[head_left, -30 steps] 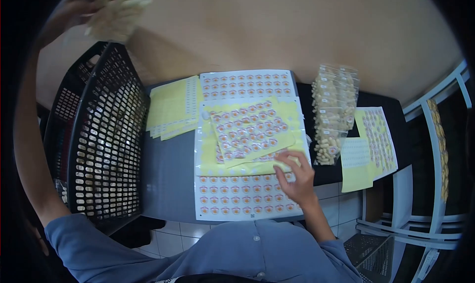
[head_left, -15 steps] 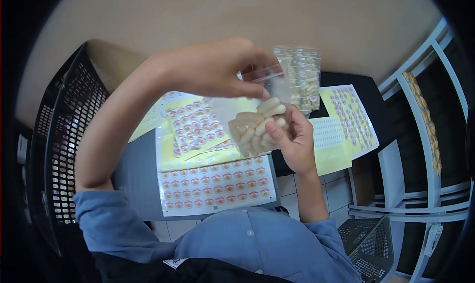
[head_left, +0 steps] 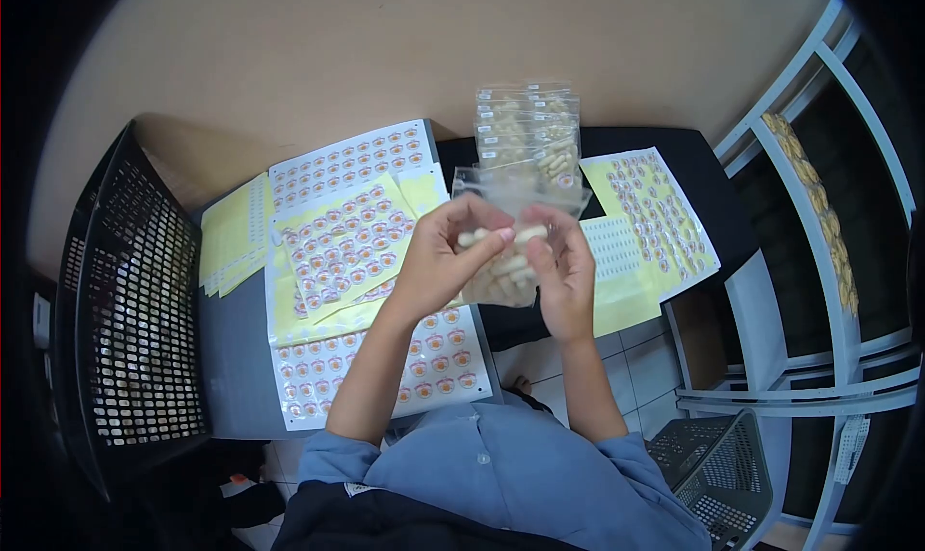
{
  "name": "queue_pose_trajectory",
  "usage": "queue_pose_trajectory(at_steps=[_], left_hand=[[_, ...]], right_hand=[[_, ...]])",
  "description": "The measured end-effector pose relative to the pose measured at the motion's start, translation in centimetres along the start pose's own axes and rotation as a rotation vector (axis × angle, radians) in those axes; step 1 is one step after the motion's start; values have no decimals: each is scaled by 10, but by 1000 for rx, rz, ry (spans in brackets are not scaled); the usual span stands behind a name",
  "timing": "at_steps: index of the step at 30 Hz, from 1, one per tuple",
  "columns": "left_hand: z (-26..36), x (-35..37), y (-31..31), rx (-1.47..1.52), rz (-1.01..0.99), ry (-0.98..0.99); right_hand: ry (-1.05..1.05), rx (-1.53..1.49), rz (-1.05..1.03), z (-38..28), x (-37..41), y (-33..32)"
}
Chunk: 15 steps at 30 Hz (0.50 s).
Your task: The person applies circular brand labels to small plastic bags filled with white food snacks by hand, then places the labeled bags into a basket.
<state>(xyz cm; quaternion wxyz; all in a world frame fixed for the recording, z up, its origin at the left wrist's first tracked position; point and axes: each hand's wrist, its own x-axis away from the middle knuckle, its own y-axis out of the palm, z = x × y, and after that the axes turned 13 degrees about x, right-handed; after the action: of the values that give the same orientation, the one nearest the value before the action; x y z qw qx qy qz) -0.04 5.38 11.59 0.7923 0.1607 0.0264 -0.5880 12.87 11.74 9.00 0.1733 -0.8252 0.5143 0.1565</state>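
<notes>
A clear zip bag of pale, oblong pieces hangs upright between my two hands in the middle of the head view. My left hand grips its left side, with the thumb across the front of the bag. On the opposite side, my right hand holds the bag with bent fingers and thumb. The bag's transparent top stands up above my fingers. Behind it lie several overlapping filled zip bags with small white labels. Sheets of round stickers lie to the left of my left hand.
A black perforated basket stands on the table's left. More yellow-backed sticker sheets lie on the right side. A white metal rack rises at far right, with a grey basket below it. A beige wall closes off the back.
My left hand has come down from above the bag's top to its left side. The bag now sits upright rather than tilted, held by both hands. The view has shifted slightly.
</notes>
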Motion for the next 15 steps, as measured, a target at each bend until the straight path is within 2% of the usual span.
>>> queue_pose_trajectory(at_steps=[2,4,7,14,15], left_hand=[[-8,3,8,-3,-4,72],[-10,8,17,16,39,39],[-19,10,30,111,122,62],[-27,12,42,60,135,2],[-27,13,44,99,121,9]], right_hand=[[54,-78,42,-2,-2,-7],[116,-98,2,2,0,-16],[112,-54,11,9,4,-24],[70,17,31,-2,3,-37],[70,-54,23,-1,2,-39]])
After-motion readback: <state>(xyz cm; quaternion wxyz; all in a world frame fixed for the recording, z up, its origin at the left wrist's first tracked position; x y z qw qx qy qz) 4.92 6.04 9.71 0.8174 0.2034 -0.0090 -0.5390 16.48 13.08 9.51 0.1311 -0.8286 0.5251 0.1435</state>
